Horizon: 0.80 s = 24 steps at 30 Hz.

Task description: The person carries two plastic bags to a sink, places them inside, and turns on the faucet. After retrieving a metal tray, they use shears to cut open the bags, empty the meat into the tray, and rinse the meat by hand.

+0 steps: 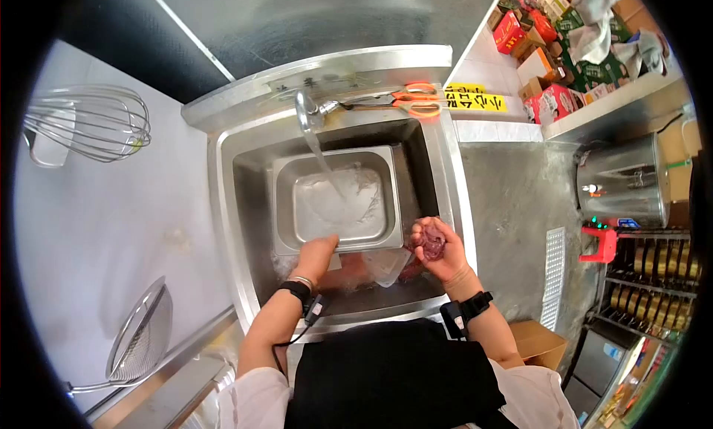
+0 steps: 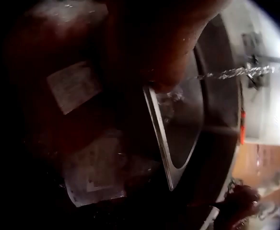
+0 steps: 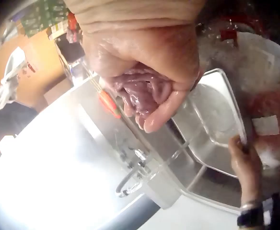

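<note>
My right hand holds a wet, purplish-red piece of raw meat in its cupped palm, over the right side of the sink. Fingers curl round the meat in the right wrist view, where folds show on its glossy surface. With my left hand I grip the near rim of a rectangular steel pan. Water runs from the tap into the pan, which has water in it. The left wrist view is dark, but shows a finger at the pan's rim.
The pan sits inside a steel sink. Reddish packs with a clear plastic piece lie in the sink's near part. Orange-handled scissors rest behind, right of the tap. A whisk and a strainer are on the left counter.
</note>
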### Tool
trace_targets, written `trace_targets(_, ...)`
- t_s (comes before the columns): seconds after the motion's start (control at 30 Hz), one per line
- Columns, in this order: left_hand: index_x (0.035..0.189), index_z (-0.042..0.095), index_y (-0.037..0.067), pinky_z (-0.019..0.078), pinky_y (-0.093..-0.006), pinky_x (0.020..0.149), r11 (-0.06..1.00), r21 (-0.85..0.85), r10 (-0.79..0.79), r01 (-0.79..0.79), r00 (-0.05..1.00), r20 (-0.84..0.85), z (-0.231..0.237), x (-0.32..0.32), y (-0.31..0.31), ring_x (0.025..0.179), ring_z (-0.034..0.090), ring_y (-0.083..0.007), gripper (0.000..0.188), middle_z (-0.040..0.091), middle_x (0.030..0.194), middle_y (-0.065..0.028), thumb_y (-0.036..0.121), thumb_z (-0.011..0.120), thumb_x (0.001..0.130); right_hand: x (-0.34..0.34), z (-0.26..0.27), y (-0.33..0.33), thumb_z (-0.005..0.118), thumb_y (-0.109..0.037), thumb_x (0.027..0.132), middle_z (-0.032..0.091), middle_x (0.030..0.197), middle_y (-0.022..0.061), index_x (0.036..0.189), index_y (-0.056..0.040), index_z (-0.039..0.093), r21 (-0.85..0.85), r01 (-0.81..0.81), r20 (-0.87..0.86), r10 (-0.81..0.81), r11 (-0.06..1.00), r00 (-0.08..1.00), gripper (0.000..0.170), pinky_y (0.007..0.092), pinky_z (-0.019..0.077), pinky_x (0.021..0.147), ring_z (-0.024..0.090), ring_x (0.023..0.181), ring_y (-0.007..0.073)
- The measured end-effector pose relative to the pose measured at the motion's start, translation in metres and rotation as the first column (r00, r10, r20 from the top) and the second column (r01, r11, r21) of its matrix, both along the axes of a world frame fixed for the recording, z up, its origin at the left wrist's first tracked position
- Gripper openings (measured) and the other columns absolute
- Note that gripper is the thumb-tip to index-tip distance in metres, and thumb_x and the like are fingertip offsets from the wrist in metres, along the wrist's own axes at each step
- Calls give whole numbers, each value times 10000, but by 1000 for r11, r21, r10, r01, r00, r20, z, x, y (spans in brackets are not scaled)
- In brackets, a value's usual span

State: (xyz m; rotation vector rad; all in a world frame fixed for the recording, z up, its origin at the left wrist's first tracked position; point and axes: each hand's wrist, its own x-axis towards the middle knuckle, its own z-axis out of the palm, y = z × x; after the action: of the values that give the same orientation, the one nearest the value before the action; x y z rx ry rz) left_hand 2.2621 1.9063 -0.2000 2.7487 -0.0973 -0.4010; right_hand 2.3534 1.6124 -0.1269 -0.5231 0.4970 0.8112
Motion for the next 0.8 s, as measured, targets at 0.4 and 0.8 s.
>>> trace_targets(0.4,750,663,109,510,-403,658,996,17,82,-84,992,97,-47,1,-13,788,646,-279,87,651,787,-101,139,582,761,70,-88,154,588,-185,881,587,1133,2,1199,-129,561,-778,-273,213,646,566,733,323,289,441,704,531,953,129)
trace_targets(0.8,722,635,89,509,-399,658,984,-77,165,-159,982,88,-33,3,-15,764,636,-272,65,612,733,-91,132,589,736,87,-179,169,680,-70,703,478,1257,208,1164,-97,560,-785,597,39,950,-162,309,478,436,453,894,516,1077,418)
